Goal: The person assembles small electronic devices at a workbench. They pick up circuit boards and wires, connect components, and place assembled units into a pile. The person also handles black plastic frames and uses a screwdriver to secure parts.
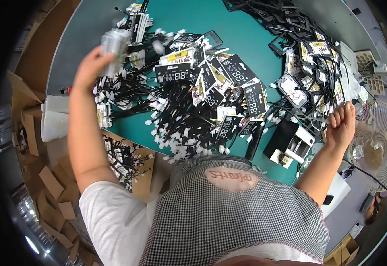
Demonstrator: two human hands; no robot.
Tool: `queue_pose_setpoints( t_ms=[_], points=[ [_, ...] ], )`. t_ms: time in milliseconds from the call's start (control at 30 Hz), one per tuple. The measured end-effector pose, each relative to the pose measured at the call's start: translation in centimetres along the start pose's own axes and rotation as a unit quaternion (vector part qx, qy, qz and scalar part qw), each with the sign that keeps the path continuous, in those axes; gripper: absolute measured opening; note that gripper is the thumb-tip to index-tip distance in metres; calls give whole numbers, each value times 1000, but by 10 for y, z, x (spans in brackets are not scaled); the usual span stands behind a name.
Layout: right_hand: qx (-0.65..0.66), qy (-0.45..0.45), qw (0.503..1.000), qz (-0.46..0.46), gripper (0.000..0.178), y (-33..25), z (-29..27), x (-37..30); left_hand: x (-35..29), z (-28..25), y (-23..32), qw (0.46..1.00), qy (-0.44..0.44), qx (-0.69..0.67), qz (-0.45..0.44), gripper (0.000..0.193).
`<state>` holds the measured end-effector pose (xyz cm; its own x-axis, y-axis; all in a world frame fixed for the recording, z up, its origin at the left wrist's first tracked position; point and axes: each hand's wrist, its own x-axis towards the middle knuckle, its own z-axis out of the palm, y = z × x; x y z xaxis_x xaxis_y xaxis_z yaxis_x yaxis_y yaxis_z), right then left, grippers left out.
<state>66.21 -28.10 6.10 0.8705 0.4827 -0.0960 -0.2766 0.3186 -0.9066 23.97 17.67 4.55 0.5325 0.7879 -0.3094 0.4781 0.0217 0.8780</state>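
My left hand (pixel 91 66) is raised at the far left of the table, its fingers closed around a stack of silvery-white display modules (pixel 114 51), smeared by motion. Below that hand lie bundles of black cables with white connectors (pixel 122 95). A heap of black display boards (pixel 238 71) showing white digit segments covers the middle of the table, with a mass of black wires (pixel 180 115) in front of it. Over on the right, my right hand (pixel 342 124) is held up with fingers curled closed. Whatever it may hold is hidden.
Black plastic frames (pixel 264 13) are piled at the back right, above wired modules (pixel 293 91). A black-and-white device (pixel 291 144) stands near the front edge, with a fan (pixel 377 142) to its right. Cardboard boxes (pixel 52 184) stand at the left, and a wire-filled carton (pixel 142 177) below the table.
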Motion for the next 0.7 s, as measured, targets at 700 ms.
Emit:
queue_pose_setpoints(
  t_ms=[700],
  points=[
    [-30, -123, 992, 24, 8, -9, 45, -48, -82, -72, 83, 939, 321, -64, 107, 43]
  ],
)
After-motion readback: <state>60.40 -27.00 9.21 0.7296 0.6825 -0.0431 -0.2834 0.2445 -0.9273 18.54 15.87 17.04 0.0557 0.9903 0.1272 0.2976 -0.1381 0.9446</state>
